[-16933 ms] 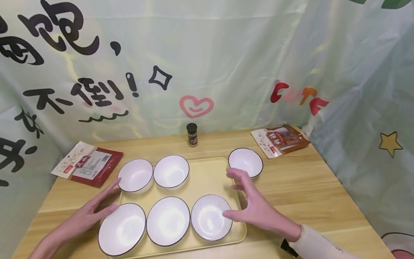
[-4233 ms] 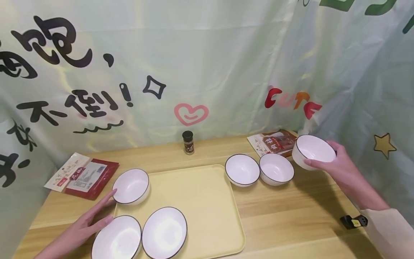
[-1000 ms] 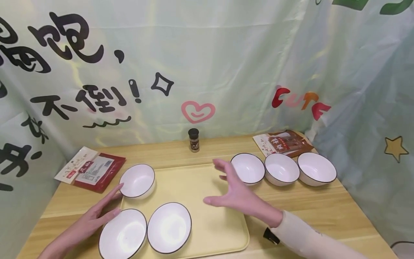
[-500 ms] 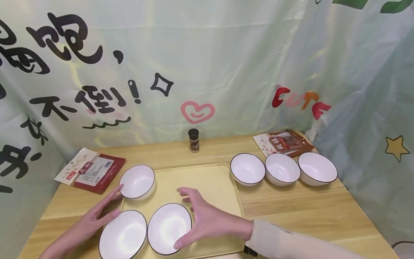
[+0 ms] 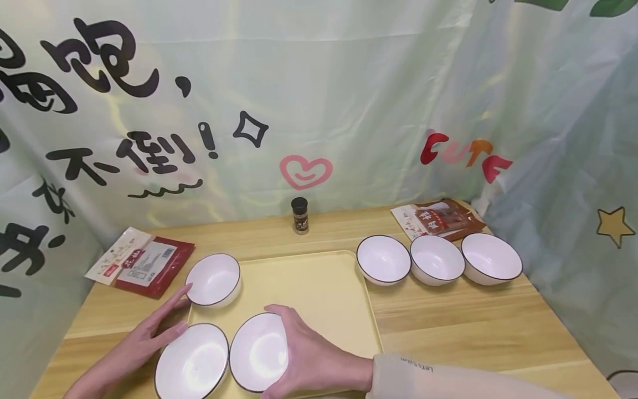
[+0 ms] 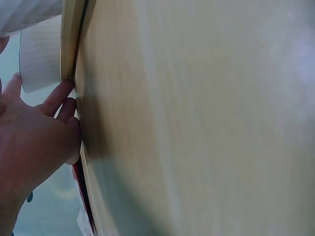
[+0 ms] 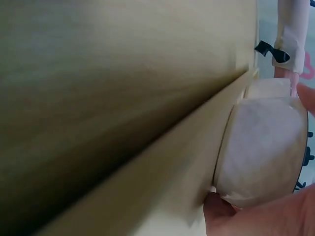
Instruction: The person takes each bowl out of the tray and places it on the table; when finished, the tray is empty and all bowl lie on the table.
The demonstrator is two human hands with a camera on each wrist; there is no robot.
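Our right hand point(image 5: 310, 354) gripped the right front white bowl point(image 5: 258, 352) on the yellow tray point(image 5: 319, 285) by its sides, likely so it wouldn't slip. Our left hand point(image 5: 138, 344) had fingers spread at the tray's edge, maybe to steady it.

The left hand point(image 6: 38, 135) touches the tray point(image 6: 69, 42) bearing a white bowl point(image 6: 42, 59).

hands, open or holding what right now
Left hand: open, at the tray's edge.
Right hand: holding a white bowl, the right one of the near pair.
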